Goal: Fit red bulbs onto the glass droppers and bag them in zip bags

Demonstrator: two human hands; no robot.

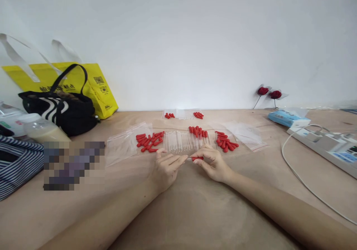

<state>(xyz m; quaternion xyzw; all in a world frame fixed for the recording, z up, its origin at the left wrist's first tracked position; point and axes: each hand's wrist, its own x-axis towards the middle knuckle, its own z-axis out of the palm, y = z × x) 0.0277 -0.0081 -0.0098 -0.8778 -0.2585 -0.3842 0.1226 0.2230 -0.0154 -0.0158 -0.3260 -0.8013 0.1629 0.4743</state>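
Between the fingertips of my right hand [213,162] is a red rubber bulb [197,158]. My left hand [167,167] pinches a clear dropper tube [189,159], whose end meets the bulb; how deep it sits I cannot tell. Just beyond the hands lies a row of bare clear tubes [177,141]. To its right are several tubes with red bulbs on them [198,132], partly hidden by my right hand. Loose red bulbs are heaped on the left [150,141] and on the right [225,142].
Clear plastic bags lie at left [122,142] and right [248,135]. A further bag with red bulbs [178,114] is by the wall. Yellow and black bags and a bottle [46,131] stand left; tissues [288,119], a power strip [323,146] and a cable are right.
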